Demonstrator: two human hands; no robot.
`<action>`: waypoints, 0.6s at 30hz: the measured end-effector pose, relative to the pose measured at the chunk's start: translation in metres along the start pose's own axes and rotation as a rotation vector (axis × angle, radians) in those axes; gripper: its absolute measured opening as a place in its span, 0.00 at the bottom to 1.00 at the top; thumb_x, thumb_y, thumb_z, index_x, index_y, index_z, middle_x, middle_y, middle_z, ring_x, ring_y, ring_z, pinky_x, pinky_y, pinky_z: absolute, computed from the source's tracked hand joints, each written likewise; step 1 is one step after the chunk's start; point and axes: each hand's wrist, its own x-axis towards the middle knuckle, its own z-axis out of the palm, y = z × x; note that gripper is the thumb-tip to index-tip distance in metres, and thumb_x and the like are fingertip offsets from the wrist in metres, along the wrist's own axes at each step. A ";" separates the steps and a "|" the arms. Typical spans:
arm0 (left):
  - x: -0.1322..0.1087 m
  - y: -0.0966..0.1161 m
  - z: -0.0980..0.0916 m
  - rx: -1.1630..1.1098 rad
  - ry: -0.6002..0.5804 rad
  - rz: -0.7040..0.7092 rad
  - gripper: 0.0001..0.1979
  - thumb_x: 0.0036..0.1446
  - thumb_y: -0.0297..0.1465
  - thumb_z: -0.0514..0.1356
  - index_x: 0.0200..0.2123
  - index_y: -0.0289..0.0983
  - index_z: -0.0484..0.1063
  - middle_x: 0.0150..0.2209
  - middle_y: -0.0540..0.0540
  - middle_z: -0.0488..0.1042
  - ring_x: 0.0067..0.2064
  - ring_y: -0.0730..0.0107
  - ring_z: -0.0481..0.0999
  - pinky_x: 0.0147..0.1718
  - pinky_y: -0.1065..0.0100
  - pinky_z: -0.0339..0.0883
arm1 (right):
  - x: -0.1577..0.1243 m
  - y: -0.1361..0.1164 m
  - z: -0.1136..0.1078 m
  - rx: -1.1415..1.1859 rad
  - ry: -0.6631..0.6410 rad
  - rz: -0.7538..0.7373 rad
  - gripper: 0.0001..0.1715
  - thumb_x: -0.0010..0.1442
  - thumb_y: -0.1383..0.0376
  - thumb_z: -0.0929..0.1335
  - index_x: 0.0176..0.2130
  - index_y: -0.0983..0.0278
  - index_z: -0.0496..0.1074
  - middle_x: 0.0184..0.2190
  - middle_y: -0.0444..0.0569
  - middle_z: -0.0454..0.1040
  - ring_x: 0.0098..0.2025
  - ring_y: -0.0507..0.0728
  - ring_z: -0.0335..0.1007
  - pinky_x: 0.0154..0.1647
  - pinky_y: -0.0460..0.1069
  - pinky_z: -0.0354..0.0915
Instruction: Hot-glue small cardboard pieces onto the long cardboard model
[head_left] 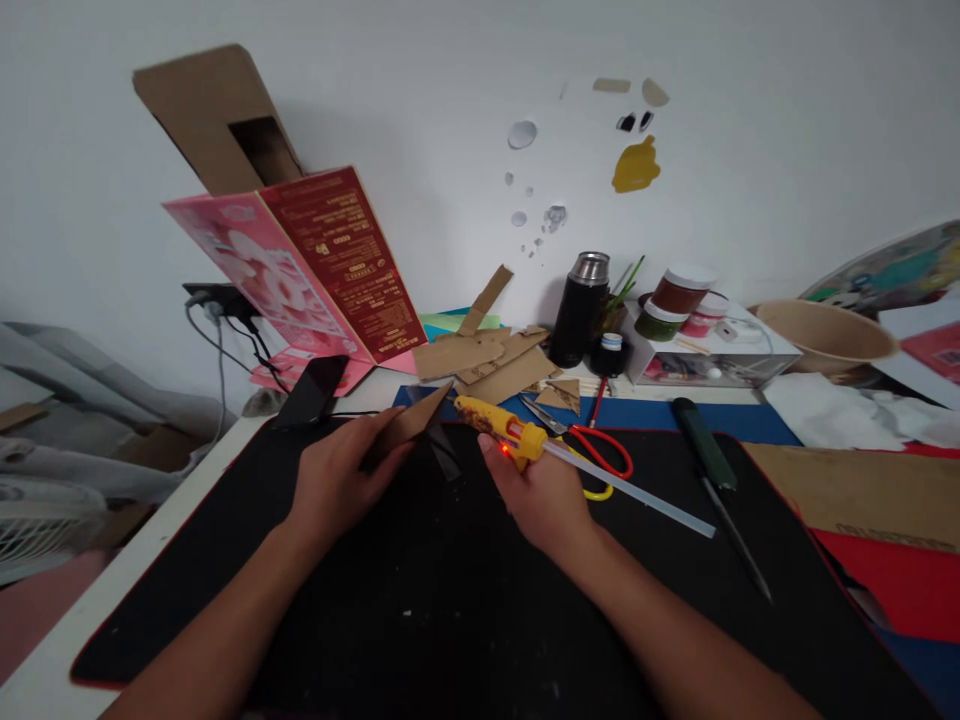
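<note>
My left hand (345, 470) pinches a small piece of cardboard (411, 418) between thumb and fingers, raised over the black mat. In my right hand (544, 495) is a yellow hot glue gun (499, 422), its nozzle pointing left, close to the cardboard's tip. A red light glows on the gun beside my thumb, and a long translucent glue stick (637, 490) sticks out of its back. Behind the gun lie scissors (600, 450) with red and yellow handles, partly covered by my right hand. A clear strip (445, 455) rests on the mat between my hands.
Cardboard scraps (487, 360) lie at the back, near a black thermos (581, 310). A green-handled pointed tool (709, 450) is on the mat (450, 620) at right. A phone (313, 390) lies left, before a folded pink-and-red box (345, 265). Paint jars (681, 290) stand back right.
</note>
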 end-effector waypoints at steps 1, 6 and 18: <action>0.000 0.000 0.000 0.002 0.001 -0.001 0.19 0.70 0.42 0.60 0.57 0.38 0.74 0.42 0.44 0.85 0.36 0.60 0.85 0.35 0.65 0.75 | 0.000 0.000 0.000 -0.003 0.004 -0.005 0.21 0.72 0.54 0.64 0.39 0.61 0.81 0.35 0.54 0.86 0.39 0.65 0.84 0.40 0.55 0.75; -0.001 -0.002 0.000 0.010 0.002 -0.007 0.19 0.70 0.43 0.59 0.57 0.39 0.75 0.41 0.44 0.85 0.36 0.60 0.85 0.34 0.66 0.74 | -0.001 0.000 0.002 -0.037 0.016 -0.018 0.22 0.72 0.53 0.63 0.39 0.60 0.82 0.34 0.55 0.86 0.36 0.65 0.84 0.36 0.54 0.75; 0.000 -0.002 0.002 -0.002 -0.007 -0.025 0.19 0.70 0.42 0.60 0.57 0.39 0.75 0.46 0.43 0.86 0.42 0.57 0.87 0.40 0.64 0.77 | -0.002 -0.002 0.003 0.003 -0.021 -0.013 0.19 0.71 0.55 0.65 0.41 0.62 0.81 0.33 0.54 0.85 0.34 0.64 0.84 0.35 0.53 0.74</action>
